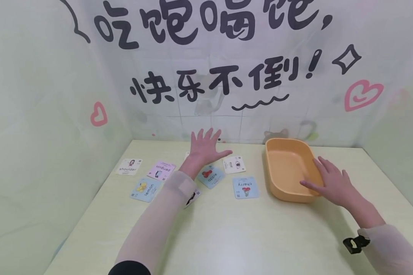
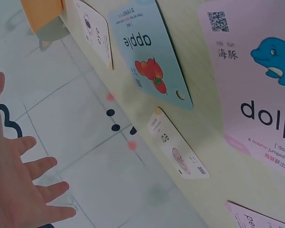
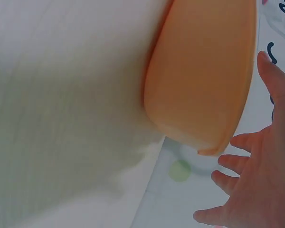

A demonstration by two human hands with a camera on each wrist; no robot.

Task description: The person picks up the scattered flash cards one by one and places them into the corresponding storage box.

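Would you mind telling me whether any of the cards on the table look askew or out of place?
Nothing is damaged or spilled, but the cards face different ways. The shoulder card reads upright, while the cherry card and penguin card lie upside down and the lemon card sits turned sideways. The orange tray holds nothing.

Soft, even, bright light with a faint greenish cast; shadows on the pale green bench (image 1: 227, 229) are weak. Head view bends at its edges. The right wrist view is blurred.
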